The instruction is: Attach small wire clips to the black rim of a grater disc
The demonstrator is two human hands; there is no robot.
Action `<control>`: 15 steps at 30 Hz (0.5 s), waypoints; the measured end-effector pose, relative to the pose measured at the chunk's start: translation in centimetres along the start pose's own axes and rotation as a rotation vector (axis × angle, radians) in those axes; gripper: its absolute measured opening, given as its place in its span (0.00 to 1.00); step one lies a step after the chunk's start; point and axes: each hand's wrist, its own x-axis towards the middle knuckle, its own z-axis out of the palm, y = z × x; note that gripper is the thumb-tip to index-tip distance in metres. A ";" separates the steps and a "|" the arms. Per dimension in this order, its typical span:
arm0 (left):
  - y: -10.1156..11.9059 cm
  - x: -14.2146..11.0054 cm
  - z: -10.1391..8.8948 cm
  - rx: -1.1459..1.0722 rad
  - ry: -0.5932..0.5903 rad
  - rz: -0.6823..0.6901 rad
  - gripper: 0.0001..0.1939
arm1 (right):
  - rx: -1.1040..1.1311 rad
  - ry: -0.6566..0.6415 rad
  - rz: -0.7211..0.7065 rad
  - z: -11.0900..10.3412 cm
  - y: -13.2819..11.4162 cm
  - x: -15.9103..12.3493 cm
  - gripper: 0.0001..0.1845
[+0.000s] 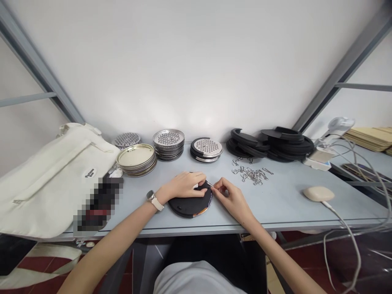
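A black round case point(185, 205) lies on the desk in front of me, with a colourful rim showing along its right side. My left hand point(186, 184) is laid over its far part, fingers curled and gripping it near the right edge. At that same edge, my right hand point(228, 195) pinches a small metal clip point(210, 184) between thumb and forefinger. The clip touches the case; whether it is fastened there I cannot tell. Several loose metal clips point(252, 174) are scattered beyond my right hand.
Along the wall stand gold-coloured lids point(136, 157), perforated metal discs point(168, 139), a perforated disc in a black holder point(208, 147) and piled black covers point(288, 143). A white bag point(55, 175) occupies the left; a cream corded device point(319, 193) and power plugs point(320, 157) sit right.
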 end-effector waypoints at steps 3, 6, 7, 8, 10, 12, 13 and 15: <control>0.0 -0.3 0.1 0.004 0.027 -0.001 0.09 | 0.009 0.015 -0.067 0.0 -0.1 0.0 0.06; 0.1 -0.4 0.2 0.004 0.035 0.004 0.08 | 0.002 0.006 -0.086 0.0 -0.2 0.0 0.05; 0.1 -0.4 0.2 0.008 0.039 0.005 0.08 | -0.006 0.002 -0.089 0.0 -0.3 0.0 0.05; 0.1 -0.4 0.2 0.015 0.046 0.003 0.09 | -0.017 0.003 -0.094 0.0 -0.4 0.0 0.05; 0.2 -0.4 0.2 0.035 0.058 -0.004 0.10 | -0.039 0.019 -0.110 0.0 -0.5 -0.1 0.05; 0.3 -0.5 0.2 0.064 0.059 -0.009 0.11 | -0.050 0.036 -0.126 0.0 -0.5 -0.2 0.04; 0.4 -0.5 0.1 0.081 0.056 -0.007 0.11 | -0.051 0.040 -0.130 0.0 -0.5 -0.2 0.04; 0.4 -0.5 0.1 0.118 0.050 0.002 0.12 | -0.052 0.041 -0.127 0.1 -0.4 -0.2 0.05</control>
